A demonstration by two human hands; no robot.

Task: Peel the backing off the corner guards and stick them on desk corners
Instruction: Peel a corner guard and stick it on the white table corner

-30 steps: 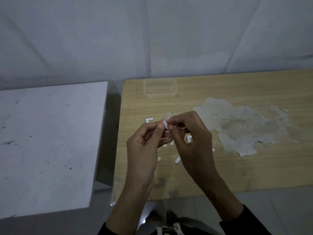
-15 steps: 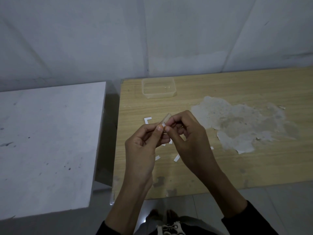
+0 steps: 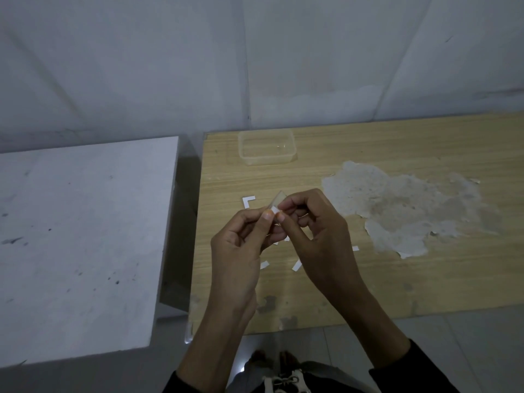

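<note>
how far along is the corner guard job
Done: peeled backing strips litter the desk, so several guards look finished; a glint at the near left corner may be one. In hand: left hand and right hand pinch a clear corner guard, white backing not yet off. Left: finish peeling and stick it; the container looks empty.

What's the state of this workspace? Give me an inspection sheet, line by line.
Surface: wooden desk, large worn patch on its right part.
Job's things: clear corner guard held above the desk, white backing at its lower edge; clear tub near the far left corner.
Clutter: white paper scraps on the desk, one L-shaped.
Hands: left hand pinches the corner guard; right hand pinches the backing.
Cables: nothing seen.
Surroundings: white table to the left, grey wall behind.
</note>
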